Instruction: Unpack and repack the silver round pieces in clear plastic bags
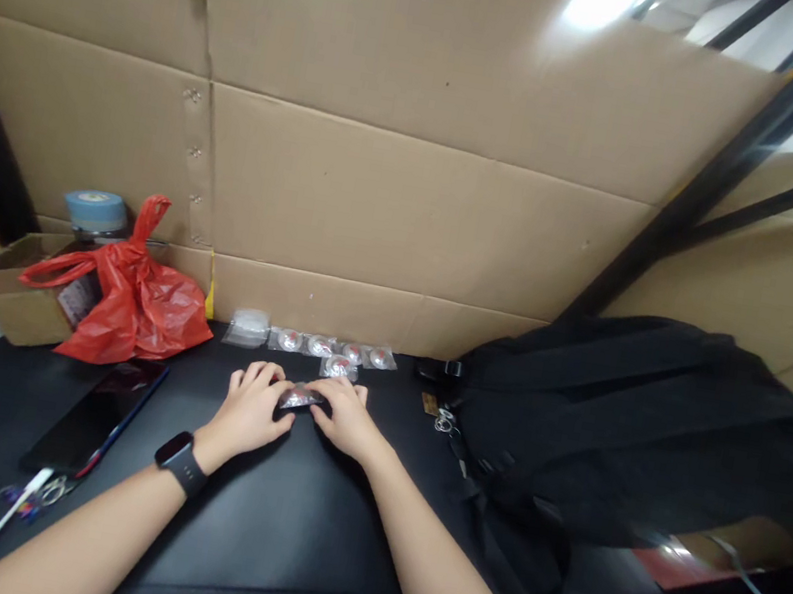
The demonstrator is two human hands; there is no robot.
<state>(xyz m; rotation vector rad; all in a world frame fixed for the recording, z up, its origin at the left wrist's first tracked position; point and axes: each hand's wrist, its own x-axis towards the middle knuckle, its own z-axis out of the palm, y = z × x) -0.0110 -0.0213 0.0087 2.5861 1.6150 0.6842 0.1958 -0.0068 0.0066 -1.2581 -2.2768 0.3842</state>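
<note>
Between my two hands is a small clear plastic packet (299,396) with something dark, shiny and partly red in it; its exact kind I cannot make out. My left hand (254,407) grips its left edge, fingers curled. On the packet's right edge, my right hand (347,417) closes with thumb and fingers. Just beyond my fingertips lies a similar packet with a round, red-marked disc (340,367). Behind it, several more such packets (319,346) form a row along the cardboard wall. At the row's left end sits a stack of clear packets (249,326).
A black backpack (618,425) with keys (447,421) fills the table's right side. On the left are a phone (95,414) on a white cable (2,530), a red plastic bag (144,305), a cardboard box (23,300) and a blue-lidded jar (97,212). Cardboard walls (396,206) stand behind.
</note>
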